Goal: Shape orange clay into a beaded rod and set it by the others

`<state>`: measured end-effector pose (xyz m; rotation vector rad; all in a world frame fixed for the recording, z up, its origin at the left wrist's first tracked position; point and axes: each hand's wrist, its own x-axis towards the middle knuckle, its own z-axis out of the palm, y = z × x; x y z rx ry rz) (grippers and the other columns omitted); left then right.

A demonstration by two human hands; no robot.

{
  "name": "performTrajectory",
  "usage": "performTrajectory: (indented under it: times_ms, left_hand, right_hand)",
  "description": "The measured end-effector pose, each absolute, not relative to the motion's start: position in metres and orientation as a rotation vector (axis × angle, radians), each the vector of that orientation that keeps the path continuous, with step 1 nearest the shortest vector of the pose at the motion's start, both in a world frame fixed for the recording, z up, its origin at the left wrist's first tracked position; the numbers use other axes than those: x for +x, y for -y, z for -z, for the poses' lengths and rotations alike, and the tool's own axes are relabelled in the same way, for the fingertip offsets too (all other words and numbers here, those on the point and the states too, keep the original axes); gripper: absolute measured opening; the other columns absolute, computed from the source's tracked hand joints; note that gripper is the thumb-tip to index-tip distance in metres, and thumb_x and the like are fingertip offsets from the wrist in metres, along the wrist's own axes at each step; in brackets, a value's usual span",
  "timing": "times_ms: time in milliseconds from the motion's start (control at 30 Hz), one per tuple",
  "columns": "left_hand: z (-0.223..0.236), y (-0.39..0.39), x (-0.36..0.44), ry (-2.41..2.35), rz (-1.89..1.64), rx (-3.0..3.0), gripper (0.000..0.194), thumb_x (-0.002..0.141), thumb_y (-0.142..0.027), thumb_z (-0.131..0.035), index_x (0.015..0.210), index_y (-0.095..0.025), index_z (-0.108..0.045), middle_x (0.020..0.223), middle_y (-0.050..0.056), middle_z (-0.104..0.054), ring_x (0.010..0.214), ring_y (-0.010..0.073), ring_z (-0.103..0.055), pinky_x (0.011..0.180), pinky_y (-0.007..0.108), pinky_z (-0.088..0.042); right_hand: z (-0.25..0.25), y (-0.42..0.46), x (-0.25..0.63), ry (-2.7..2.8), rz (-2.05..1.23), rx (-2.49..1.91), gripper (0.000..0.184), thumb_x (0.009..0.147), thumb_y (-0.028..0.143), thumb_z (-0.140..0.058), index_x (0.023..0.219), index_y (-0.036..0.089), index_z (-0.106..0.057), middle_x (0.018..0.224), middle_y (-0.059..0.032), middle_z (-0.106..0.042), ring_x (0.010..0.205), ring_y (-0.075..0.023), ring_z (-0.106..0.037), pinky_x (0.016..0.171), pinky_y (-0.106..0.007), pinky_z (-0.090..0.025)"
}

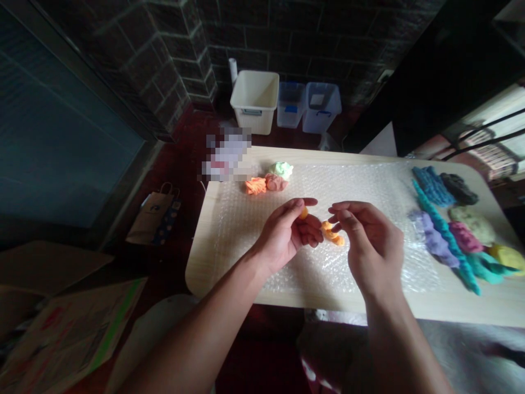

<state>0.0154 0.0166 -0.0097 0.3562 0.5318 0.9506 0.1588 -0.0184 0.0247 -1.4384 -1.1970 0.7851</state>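
My left hand (290, 227), over the middle of the bubble wrap (246, 235), pinches a small piece of orange modelling clay (304, 213) between thumb and forefinger. Its other fingers are curled. Facing it, my right hand (367, 241) has thumb and forefinger brought together; whether something small is between them is hidden. Just beyond the right fingertips is a lumpy, curved orange clay strip (334, 236), apparently lying on the wrap. Farther back on the wrap are a bright orange clay lump (256, 186), a brownish one (276, 182) and a pale green one (282, 169).
Several coloured clay pieces lie at the table's right end, including a long teal roll (449, 241), a purple lump (437, 239) and a yellow one (508, 258). Behind the pale wooden table (303, 155) stand a white bin (254, 104) and two clear boxes. A paper bag (153, 216) stands at left.
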Motion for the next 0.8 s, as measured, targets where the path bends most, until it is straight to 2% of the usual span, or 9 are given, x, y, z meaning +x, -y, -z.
performTrajectory:
  times_ms: [100, 233, 300, 367, 433, 500, 567, 633, 800]
  left_hand:
    - [0.010, -0.016, 0.016, -0.585, -0.941, 0.366, 0.032, 0.094, -0.045, -0.065, 0.080, -0.016, -0.064, 0.056, -0.001, -0.058, 0.050, 0.0135, -0.060, 0.050, 0.024, -0.042]
    - [0.005, -0.014, 0.017, -0.664, -0.943, 0.373, 0.049, 0.089, -0.045, -0.070, 0.056, -0.017, -0.047, 0.060, 0.000, -0.055, 0.051, 0.0095, -0.053, 0.047, 0.022, -0.035]
    - [0.002, -0.013, 0.018, -0.713, -0.969, 0.414, 0.040, 0.085, -0.043, -0.077, 0.064, -0.014, -0.059, 0.068, 0.001, -0.061, 0.050, 0.0059, -0.047, 0.045, 0.020, -0.028]
    - [-0.001, -0.013, 0.018, -0.735, -0.984, 0.454, 0.030, 0.081, -0.041, -0.083, 0.087, -0.014, -0.073, 0.077, 0.002, -0.067, 0.049, 0.0037, -0.043, 0.044, 0.019, -0.024]
    - [-0.002, -0.013, 0.017, -0.745, -0.987, 0.465, 0.031, 0.079, -0.041, -0.085, 0.094, -0.016, -0.075, 0.069, -0.002, -0.063, 0.044, 0.0022, -0.036, 0.042, 0.019, -0.019]
    - [-0.003, -0.013, 0.015, -0.748, -0.975, 0.440, 0.037, 0.083, -0.047, -0.081, 0.069, -0.015, -0.066, 0.050, -0.007, -0.045, 0.038, 0.0020, -0.025, 0.040, 0.020, -0.013]
    - [-0.004, -0.014, 0.013, -0.721, -0.957, 0.389, 0.059, 0.088, -0.054, -0.071, 0.049, -0.019, -0.042, 0.042, -0.008, -0.026, 0.036, 0.0030, -0.017, 0.039, 0.021, -0.010]
    - [-0.005, -0.015, 0.012, -0.698, -0.952, 0.335, 0.064, 0.090, -0.052, -0.064, 0.047, -0.021, -0.028, 0.042, -0.008, -0.020, 0.036, 0.0041, -0.016, 0.039, 0.021, -0.009]
    - [-0.007, -0.015, 0.011, -0.770, -0.915, 0.262, 0.059, 0.091, -0.040, -0.063, 0.050, -0.022, -0.025, 0.042, -0.009, -0.019, 0.035, 0.0047, -0.015, 0.038, 0.020, -0.010]
  right_hand:
    - [-0.024, 0.018, 0.159, 1.174, -0.815, -1.419, 0.022, 0.093, 0.040, -0.074, 0.097, 0.018, -0.076, 0.089, -0.0059, -0.074, 0.074, -0.0182, -0.070, 0.068, -0.031, -0.058]
    - [-0.024, 0.019, 0.159, 1.171, -0.829, -1.420, 0.021, 0.093, 0.039, -0.074, 0.097, 0.018, -0.076, 0.092, -0.0061, -0.075, 0.074, -0.0172, -0.070, 0.068, -0.030, -0.059]
    - [-0.026, 0.019, 0.158, 1.178, -0.826, -1.431, 0.021, 0.093, 0.039, -0.074, 0.096, 0.018, -0.076, 0.089, -0.0060, -0.075, 0.072, -0.0171, -0.070, 0.067, -0.030, -0.059]
    - [-0.027, 0.019, 0.157, 1.183, -0.827, -1.436, 0.021, 0.093, 0.039, -0.073, 0.095, 0.019, -0.076, 0.087, -0.0059, -0.075, 0.071, -0.0175, -0.069, 0.066, -0.031, -0.059]
    - [-0.028, 0.019, 0.157, 1.181, -0.831, -1.441, 0.022, 0.093, 0.040, -0.073, 0.095, 0.019, -0.075, 0.087, -0.0061, -0.075, 0.071, -0.0179, -0.069, 0.066, -0.032, -0.059]
    - [-0.027, 0.019, 0.157, 1.173, -0.839, -1.442, 0.022, 0.093, 0.041, -0.073, 0.095, 0.019, -0.075, 0.089, -0.0066, -0.075, 0.071, -0.0181, -0.070, 0.067, -0.032, -0.059]
    - [-0.026, 0.019, 0.157, 1.170, -0.848, -1.435, 0.022, 0.093, 0.041, -0.073, 0.095, 0.019, -0.076, 0.089, -0.0069, -0.076, 0.072, -0.0182, -0.070, 0.068, -0.032, -0.059]
    - [-0.025, 0.019, 0.157, 1.179, -0.852, -1.426, 0.023, 0.094, 0.041, -0.073, 0.094, 0.018, -0.076, 0.087, -0.0070, -0.076, 0.072, -0.0184, -0.070, 0.068, -0.032, -0.058]
    - [-0.024, 0.019, 0.157, 1.212, -0.866, -1.430, 0.024, 0.095, 0.042, -0.071, 0.094, 0.018, -0.077, 0.087, -0.0074, -0.076, 0.075, -0.0190, -0.070, 0.069, -0.032, -0.057]
